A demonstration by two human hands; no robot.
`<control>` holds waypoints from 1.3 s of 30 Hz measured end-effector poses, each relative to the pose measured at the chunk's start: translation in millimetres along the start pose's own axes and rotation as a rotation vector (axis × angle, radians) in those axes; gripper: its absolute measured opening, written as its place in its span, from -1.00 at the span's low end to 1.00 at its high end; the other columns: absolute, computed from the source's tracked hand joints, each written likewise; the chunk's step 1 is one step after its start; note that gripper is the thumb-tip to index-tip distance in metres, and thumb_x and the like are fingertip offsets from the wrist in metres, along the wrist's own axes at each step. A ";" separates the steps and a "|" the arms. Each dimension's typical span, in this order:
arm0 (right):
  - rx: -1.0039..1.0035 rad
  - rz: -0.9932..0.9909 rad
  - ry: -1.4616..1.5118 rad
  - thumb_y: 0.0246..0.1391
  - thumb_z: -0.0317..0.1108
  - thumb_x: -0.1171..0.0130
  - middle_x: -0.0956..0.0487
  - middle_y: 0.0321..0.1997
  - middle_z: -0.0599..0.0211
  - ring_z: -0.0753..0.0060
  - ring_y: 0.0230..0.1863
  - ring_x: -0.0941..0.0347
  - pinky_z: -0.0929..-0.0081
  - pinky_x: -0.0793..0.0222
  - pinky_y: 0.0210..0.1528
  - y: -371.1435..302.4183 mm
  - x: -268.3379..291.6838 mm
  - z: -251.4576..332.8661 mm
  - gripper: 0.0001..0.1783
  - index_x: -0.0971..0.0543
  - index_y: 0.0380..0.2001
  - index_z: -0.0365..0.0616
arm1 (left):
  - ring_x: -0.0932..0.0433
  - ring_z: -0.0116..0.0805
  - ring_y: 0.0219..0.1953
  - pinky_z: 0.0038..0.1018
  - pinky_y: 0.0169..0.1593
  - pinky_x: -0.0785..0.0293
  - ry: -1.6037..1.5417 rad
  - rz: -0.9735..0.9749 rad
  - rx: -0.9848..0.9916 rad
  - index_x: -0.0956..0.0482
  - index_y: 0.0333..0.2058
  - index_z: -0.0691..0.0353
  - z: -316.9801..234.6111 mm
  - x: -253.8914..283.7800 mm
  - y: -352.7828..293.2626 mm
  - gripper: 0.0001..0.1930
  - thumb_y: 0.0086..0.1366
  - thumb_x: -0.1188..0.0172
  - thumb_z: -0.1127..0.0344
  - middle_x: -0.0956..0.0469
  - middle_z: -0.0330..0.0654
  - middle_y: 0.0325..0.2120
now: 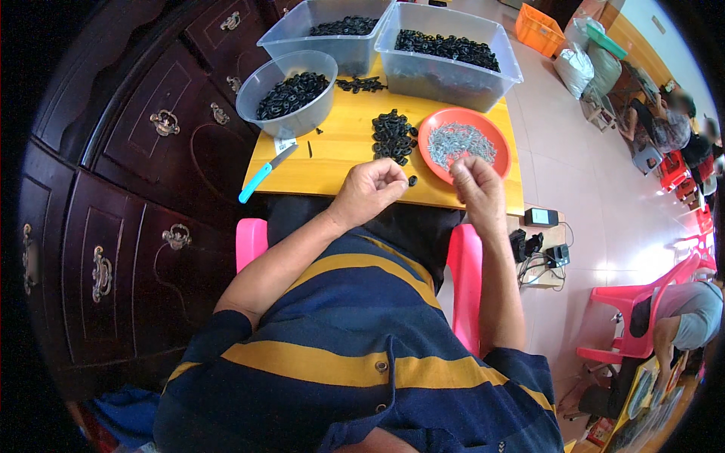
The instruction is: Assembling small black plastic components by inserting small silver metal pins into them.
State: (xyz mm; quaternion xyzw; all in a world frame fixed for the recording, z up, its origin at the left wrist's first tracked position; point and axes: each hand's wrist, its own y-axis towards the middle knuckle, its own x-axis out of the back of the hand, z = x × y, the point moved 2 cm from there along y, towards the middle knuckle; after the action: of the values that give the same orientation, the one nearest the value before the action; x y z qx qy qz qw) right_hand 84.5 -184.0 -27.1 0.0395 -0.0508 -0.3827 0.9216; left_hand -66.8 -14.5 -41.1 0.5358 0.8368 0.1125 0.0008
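Note:
My left hand (370,190) is curled over the near edge of a small yellow table (332,155), fingers pinched on a small black ring. One loose black ring (412,180) lies just right of it. My right hand (477,185) hovers at the near rim of an orange plate (498,147) of small silver metal pieces (459,142), fingertips pinched together; what they hold is too small to tell. A pile of black rings (393,136) lies on the table beyond my left hand.
A round clear bowl (291,94) and two clear tubs (332,30) (445,57) hold more black rings. A blue-handled knife (266,174) lies at the table's left. Dark wooden cabinet (136,189) stands left. Pink chair arms (467,279) flank me. Other people sit at right.

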 end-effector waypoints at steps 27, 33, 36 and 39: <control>-0.255 0.165 0.528 0.30 -0.32 -0.16 -0.49 -0.37 0.58 0.72 -0.44 -0.40 0.69 -0.37 -0.36 -21.8 -57.5 -28.9 -0.91 -0.50 -0.23 -0.08 | -0.48 -0.72 -0.44 -0.66 -0.34 -0.45 0.034 -0.003 -0.033 -0.60 -0.33 0.30 -5.0 0.1 -5.8 -0.95 0.31 -0.23 0.45 -0.58 -0.39 -0.47; -0.237 0.143 0.560 0.27 -0.37 -0.19 -0.57 -0.32 0.54 0.70 -0.43 -0.44 0.69 -0.41 -0.34 -22.2 -60.3 -32.9 -0.84 -0.53 -0.11 -0.11 | -0.47 -0.72 -0.45 -0.65 -0.37 -0.44 0.072 -0.001 -0.019 -0.59 -0.33 0.30 -3.9 0.9 -5.1 -0.95 0.31 -0.22 0.45 -0.58 -0.39 -0.48; -0.194 0.149 0.534 0.27 -0.37 -0.19 -0.58 -0.32 0.53 0.69 -0.41 -0.46 0.68 -0.43 -0.32 -23.2 -59.7 -33.1 -0.82 -0.53 -0.09 -0.12 | -0.42 -0.74 -0.40 -0.70 -0.30 -0.40 0.049 0.022 -0.017 -0.58 -0.31 0.29 -6.8 -0.7 -5.5 -0.94 0.35 -0.20 0.43 -0.51 -0.44 -0.43; -0.181 0.115 0.514 0.27 -0.38 -0.19 -0.58 -0.31 0.52 0.68 -0.41 -0.46 0.67 -0.43 -0.31 -23.8 -58.5 -29.0 -0.84 -0.53 -0.11 -0.13 | -0.42 -0.75 -0.41 -0.70 -0.31 -0.40 0.054 0.022 -0.023 -0.58 -0.30 0.29 -3.8 0.1 -4.6 -0.94 0.35 -0.21 0.43 -0.52 -0.45 -0.43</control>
State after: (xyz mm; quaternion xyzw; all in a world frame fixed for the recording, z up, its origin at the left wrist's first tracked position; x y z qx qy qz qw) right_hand 30.3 -158.3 -62.2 0.0499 0.2168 -0.3100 0.9243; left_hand -71.4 -17.0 -38.2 0.5415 0.8293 0.1365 -0.0169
